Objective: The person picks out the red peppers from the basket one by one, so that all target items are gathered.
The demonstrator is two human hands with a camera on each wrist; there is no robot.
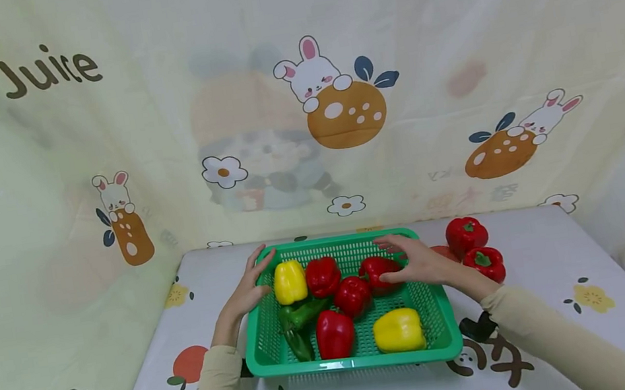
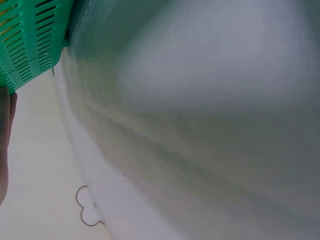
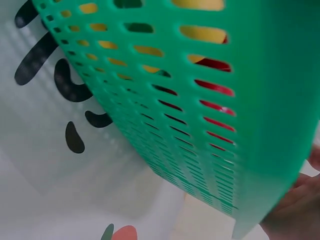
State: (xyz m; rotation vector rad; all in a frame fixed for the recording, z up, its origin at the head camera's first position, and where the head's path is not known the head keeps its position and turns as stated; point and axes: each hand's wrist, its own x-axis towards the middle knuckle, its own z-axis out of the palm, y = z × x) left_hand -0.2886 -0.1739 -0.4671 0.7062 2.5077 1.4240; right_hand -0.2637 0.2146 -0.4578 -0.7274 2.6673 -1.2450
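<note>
My left hand [image 1: 244, 294], unclenched, at left rim of basket [image 1: 257, 346]; my right hand [image 1: 421, 262], loose, over far-right red pepper [image 1: 372, 271].

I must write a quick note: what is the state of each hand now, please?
Left hand: open, at the basket.
Right hand: open, near a red pepper.

Counter [image 1: 555, 254]: white, patterned surface. Directly on it stands one green basket [image 1: 360, 363]; two red bell peppers [image 1: 467, 234] lie close together near its right end.
</note>
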